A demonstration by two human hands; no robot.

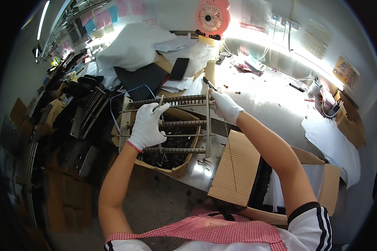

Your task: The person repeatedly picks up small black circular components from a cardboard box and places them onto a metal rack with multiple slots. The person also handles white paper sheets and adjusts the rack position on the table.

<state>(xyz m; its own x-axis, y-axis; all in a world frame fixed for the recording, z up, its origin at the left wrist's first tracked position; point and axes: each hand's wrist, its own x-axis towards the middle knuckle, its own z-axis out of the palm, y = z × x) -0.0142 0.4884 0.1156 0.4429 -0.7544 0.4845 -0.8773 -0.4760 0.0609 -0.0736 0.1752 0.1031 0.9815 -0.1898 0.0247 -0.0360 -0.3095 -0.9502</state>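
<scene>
My left hand (148, 125), in a white glove, grips an open metal rack (207, 129) with notched crossbars and flat end plates. The rack is held over a cardboard box (178, 169) filled with small black parts. At the rack's upper right corner is my right hand (227, 107), also gloved, its fingers closed. A slim black pen-like tool (209, 83) sticks out past those fingertips; what else they pinch is hidden. Below this hand a thin rod (231, 157) hangs across a cardboard flap, its upper end out of sight behind the wrist.
An open cardboard box (234, 169) with black bristly strips and white paper stands at right. Dark metal racks (90, 113) crowd the left. Behind are a black phone (179, 69), white foam sheets (132, 46) and a pink fan (212, 19). Small pieces dot the metal table (266, 94).
</scene>
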